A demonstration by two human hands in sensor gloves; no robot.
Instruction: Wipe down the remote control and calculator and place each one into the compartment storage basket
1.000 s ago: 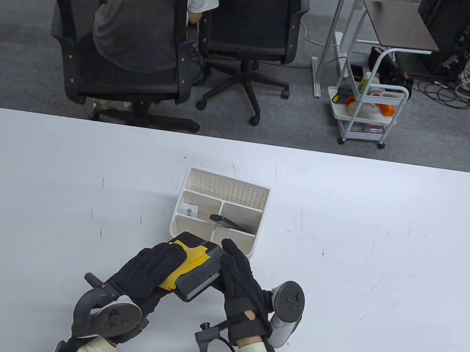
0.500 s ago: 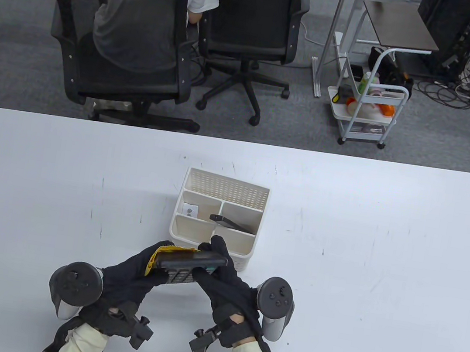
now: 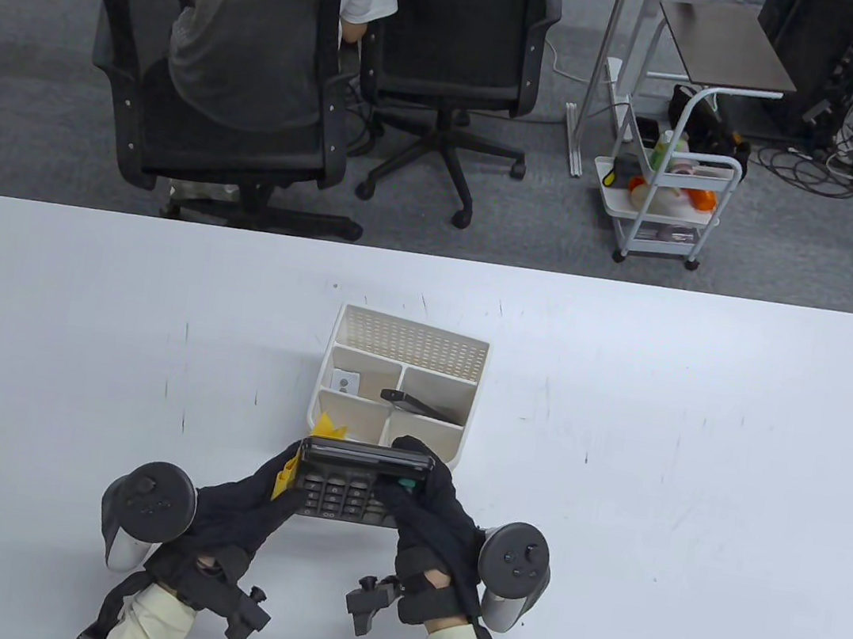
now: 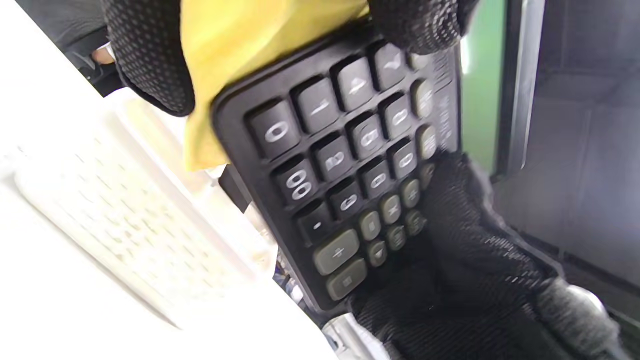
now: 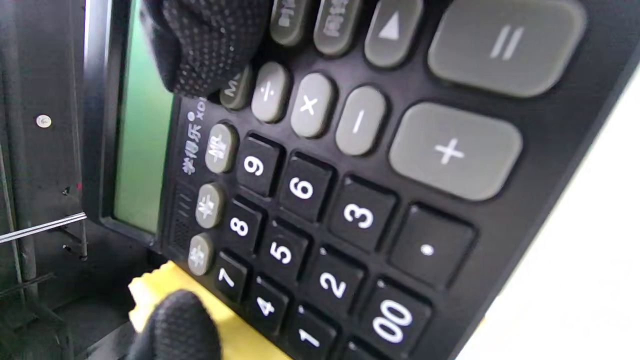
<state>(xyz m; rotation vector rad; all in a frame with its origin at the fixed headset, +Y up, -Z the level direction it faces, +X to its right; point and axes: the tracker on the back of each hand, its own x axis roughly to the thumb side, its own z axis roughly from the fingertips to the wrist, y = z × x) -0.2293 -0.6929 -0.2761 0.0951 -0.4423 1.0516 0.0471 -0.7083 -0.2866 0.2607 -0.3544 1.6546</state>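
Holding the calculator (image 3: 354, 485) between them just in front of the storage basket (image 3: 406, 348), both hands have it keys-up, its display edge toward the basket's near wall. The left hand (image 3: 246, 505) curls round the calculator's left end and traps a yellow cloth (image 3: 289, 473) against that end; a corner of cloth pokes up beside the basket's near-left compartment. The right hand (image 3: 429, 516) curls round the right end, with a fingertip lying on the upper keys next to the display, as the right wrist view shows. Neither hand is loose; both have fingers wrapped on the calculator.

A dark, slim object (image 3: 414, 404), probably the remote control, lies slanted in the basket's right-hand middle compartment, so that half of the job looks finished. What remains is wiping the key face and dropping the calculator in.

Several risks follow from this. The cloth is bunched at one end rather than spread over the keys, so a wipe from this hold might miss most of the face. Freeing the left hand to wipe leaves the calculator hanging from the right hand's end grip alone, and it could tip or slip. Being so close to the basket, a swing of the calculator could knock the near wall and shove the light basket away. The calculator also looks wide against the compartments, so it may jam on a divider.
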